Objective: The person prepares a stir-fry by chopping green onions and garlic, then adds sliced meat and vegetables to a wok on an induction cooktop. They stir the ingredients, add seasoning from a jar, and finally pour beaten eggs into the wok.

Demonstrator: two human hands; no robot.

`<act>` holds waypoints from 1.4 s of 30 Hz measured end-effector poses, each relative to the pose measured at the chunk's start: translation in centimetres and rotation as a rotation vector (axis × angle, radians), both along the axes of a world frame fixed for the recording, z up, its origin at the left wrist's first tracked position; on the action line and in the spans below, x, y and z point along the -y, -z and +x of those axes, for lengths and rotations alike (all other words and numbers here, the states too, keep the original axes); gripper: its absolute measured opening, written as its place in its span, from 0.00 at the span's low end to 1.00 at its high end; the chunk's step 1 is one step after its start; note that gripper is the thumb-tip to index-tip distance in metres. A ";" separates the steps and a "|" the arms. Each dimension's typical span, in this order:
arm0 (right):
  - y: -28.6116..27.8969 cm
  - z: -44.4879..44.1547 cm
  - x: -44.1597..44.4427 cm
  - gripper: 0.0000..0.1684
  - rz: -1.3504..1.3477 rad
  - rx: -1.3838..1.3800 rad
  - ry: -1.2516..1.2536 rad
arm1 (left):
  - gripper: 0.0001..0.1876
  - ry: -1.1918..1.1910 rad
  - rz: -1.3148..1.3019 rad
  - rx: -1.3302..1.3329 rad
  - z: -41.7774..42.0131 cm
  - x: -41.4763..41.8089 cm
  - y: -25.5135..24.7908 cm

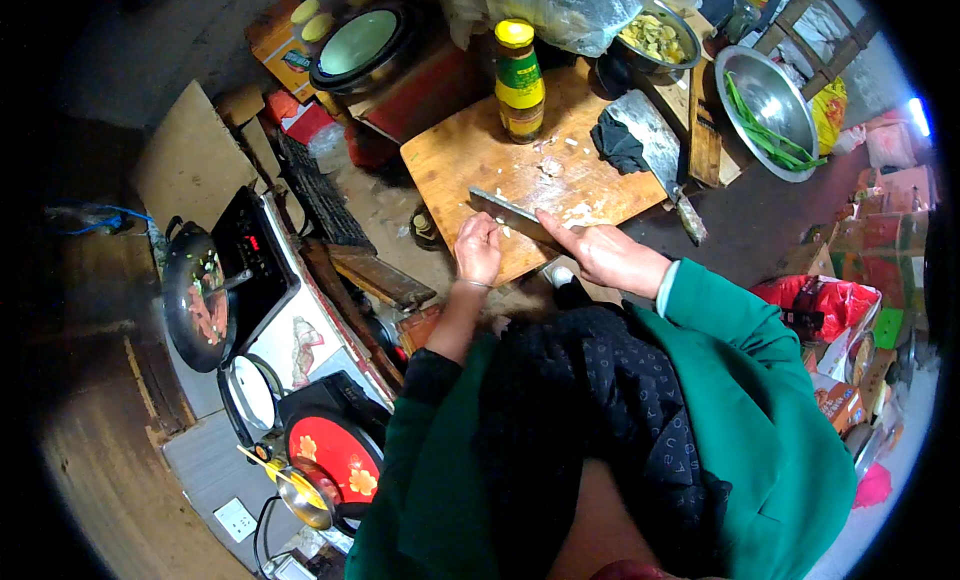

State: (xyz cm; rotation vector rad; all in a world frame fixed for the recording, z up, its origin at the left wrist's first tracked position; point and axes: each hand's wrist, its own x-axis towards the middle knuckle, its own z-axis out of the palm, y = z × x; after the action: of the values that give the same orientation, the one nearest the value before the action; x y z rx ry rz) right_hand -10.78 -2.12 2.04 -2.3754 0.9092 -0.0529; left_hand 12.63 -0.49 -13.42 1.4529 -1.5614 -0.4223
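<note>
My right hand (607, 257) grips a kitchen knife (510, 211), its blade low over the wooden cutting board (457, 156). Curled at the board's near left edge, my left hand (478, 254) has its fingertips beside the blade, pressed on a small pale piece that looks like garlic. Chopped white bits (586, 214) lie to the right of the blade. Farther back is a partly peeled garlic bulb (551, 166). A jar with a yellow lid (519, 85) stands upright on the board. On the right, a cleaver (649, 134) rests partly under a black cloth (616, 143).
To the left, a wok (199, 295) with sliced food and a spatula sits by an induction cooker (251, 261). A metal bowl with chopsticks (304, 497) is at lower left. Back right are a steel basin (765, 92) holding green stalks and a bowl of sliced food (656, 40).
</note>
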 end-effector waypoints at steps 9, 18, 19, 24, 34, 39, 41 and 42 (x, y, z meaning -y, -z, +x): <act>0.4 -0.3 1.6 0.54 -0.119 -0.104 0.013 | 0.13 0.055 0.141 -0.039 -1.4 -1.0 -2.5; 0.0 -0.5 0.8 0.55 -0.134 -0.086 -0.014 | 0.06 0.043 0.023 0.019 -0.5 0.3 0.2; 0.4 -0.5 0.7 0.55 -0.119 -0.142 -0.021 | 0.06 0.040 0.037 0.020 -0.6 0.2 0.2; -0.3 -0.8 0.4 0.54 -0.136 -0.059 -0.028 | 0.06 0.027 0.087 0.035 -0.4 -0.3 -0.4; 0.7 -1.0 0.0 0.51 0.050 0.054 0.063 | 0.05 0.050 0.011 0.078 -0.6 -0.6 -1.2; 1.5 -1.0 1.0 0.51 0.020 0.033 0.046 | 0.08 0.062 0.070 0.055 0.0 -0.6 -0.1; -0.3 -0.9 1.2 0.52 -0.002 0.032 0.088 | 0.11 -0.012 0.151 0.040 -0.4 -0.6 -1.1; -0.6 -0.9 1.5 0.53 -0.035 0.007 0.095 | 0.13 -0.046 0.188 0.029 -0.7 -0.4 -1.6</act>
State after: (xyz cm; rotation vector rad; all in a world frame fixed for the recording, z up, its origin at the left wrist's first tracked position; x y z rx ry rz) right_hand -11.71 -3.61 2.69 -2.3610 1.0254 -0.1144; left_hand 11.94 -0.14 -11.85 1.6420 -1.5414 -0.5348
